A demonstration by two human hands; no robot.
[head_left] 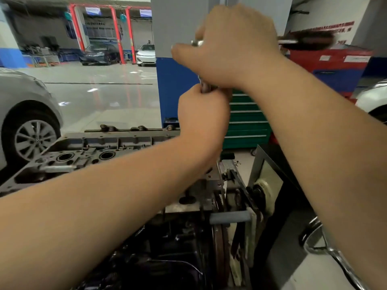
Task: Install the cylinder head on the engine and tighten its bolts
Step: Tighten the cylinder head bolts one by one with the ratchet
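The grey cylinder head (88,151) lies on top of the dark engine block (167,248), with round bores showing on its upper face. Above its right end both hands are raised around a metal wrench (197,43). My right hand (232,47) grips the upper part of the tool, whose shiny end sticks out to the left of the fist. Just below, my left hand (204,116) curls round the lower shaft (204,87). The tool's lower end and the bolt are hidden behind my left hand and forearm.
A timing belt and pulleys (240,197) run down the engine's right side. A green drawer cabinet (247,122) and a blue-and-grey pillar (178,80) stand behind. A silver car (25,122) is at left, a red cabinet (335,65) at right, a metal stand handle (326,248) at lower right.
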